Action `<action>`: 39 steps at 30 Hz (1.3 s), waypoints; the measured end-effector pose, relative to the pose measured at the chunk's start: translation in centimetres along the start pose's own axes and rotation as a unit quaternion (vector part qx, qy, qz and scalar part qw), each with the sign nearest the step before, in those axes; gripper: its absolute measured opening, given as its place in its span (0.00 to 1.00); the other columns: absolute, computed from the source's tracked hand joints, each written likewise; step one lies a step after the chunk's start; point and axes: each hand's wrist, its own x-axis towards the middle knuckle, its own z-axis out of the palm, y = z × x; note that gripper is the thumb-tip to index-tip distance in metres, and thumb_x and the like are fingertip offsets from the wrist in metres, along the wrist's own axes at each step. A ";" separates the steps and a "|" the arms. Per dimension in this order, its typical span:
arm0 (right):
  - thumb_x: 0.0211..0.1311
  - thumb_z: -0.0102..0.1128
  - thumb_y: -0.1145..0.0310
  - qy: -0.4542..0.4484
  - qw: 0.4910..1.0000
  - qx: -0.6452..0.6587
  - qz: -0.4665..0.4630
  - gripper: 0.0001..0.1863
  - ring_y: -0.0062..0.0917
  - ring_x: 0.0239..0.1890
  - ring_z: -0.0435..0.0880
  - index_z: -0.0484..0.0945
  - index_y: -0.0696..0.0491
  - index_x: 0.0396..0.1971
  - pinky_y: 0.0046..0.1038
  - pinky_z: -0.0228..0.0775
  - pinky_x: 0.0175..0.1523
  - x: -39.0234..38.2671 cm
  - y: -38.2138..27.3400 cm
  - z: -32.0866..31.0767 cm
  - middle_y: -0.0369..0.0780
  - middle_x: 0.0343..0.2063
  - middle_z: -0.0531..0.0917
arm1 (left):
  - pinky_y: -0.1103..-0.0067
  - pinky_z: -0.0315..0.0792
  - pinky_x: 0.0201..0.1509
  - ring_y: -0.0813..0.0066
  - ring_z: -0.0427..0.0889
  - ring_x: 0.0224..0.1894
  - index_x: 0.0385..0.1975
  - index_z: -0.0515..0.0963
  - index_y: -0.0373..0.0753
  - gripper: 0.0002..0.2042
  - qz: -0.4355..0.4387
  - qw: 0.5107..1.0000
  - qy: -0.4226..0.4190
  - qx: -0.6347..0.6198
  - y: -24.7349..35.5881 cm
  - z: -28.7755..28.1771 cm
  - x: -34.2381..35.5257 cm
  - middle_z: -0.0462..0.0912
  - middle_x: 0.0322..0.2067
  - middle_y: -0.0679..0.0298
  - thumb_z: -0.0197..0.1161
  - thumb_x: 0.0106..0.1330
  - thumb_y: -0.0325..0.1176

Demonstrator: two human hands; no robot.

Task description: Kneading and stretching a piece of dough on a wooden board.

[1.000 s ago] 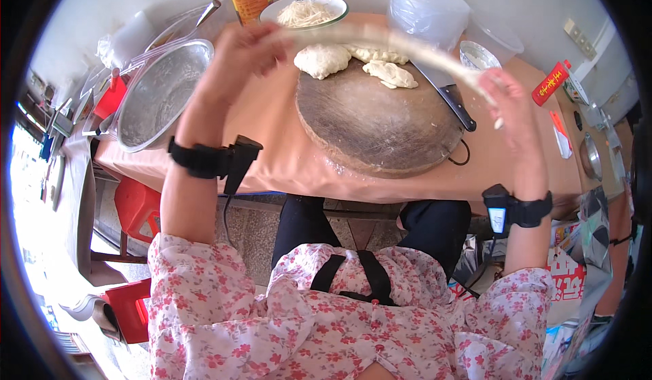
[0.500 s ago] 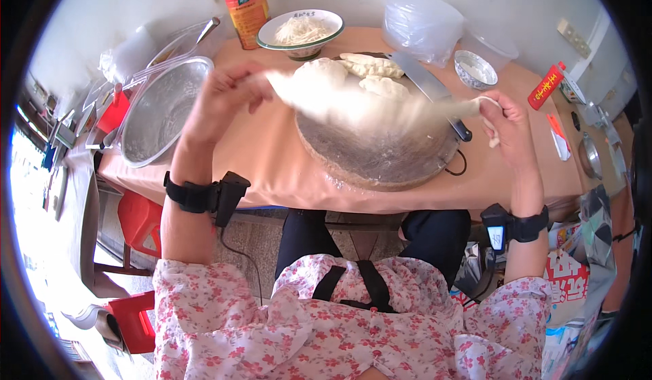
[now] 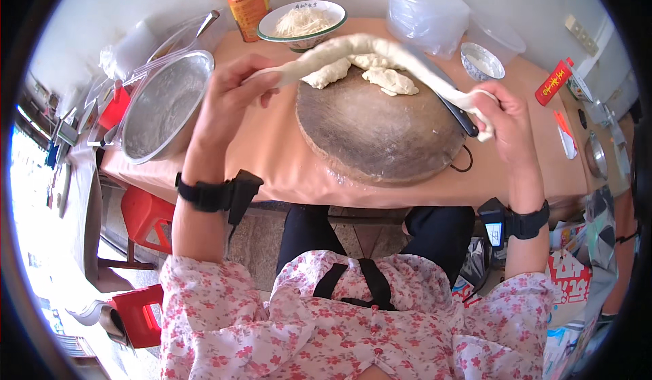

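A long pale dough strand point(image 3: 360, 44) arches in the air between my two hands, over the round wooden board point(image 3: 367, 132). My left hand point(image 3: 238, 91) pinches its left end at the board's upper left; my right hand point(image 3: 502, 118) grips the other end beside the board's right side, where a short piece dangles from the fingers. Separate dough pieces point(image 3: 390, 81) rest on the back of the board, partly hidden by the raised strand. A cleaver with a black handle point(image 3: 460, 118) lies along the board's right, partly behind the dough.
A steel basin point(image 3: 163, 112) stands left. Behind are a tall can point(image 3: 246, 10), a dish of pale shreds point(image 3: 302, 21), clear containers point(image 3: 424, 20) and a small bowl point(image 3: 481, 64). A red bottle point(image 3: 552, 82) is right. Red stools point(image 3: 146, 220) sit below the table's left side.
Both hands still hold the strand. It swung down over the board in a blur half a second ago and now arches upward. My left hand is lower than a second ago.
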 end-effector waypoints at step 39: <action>0.64 0.60 0.64 0.020 0.990 -0.121 0.069 0.09 0.07 0.17 0.63 0.80 0.54 0.30 0.15 0.51 0.21 0.3 1.5 -3.4 0.25 0.17 0.69 | 0.84 0.67 0.25 0.85 0.73 0.22 0.31 0.80 0.32 0.10 -0.090 0.987 -0.125 0.052 0.5 -2.6 1.4 0.77 0.22 0.69 0.60 0.66 0.34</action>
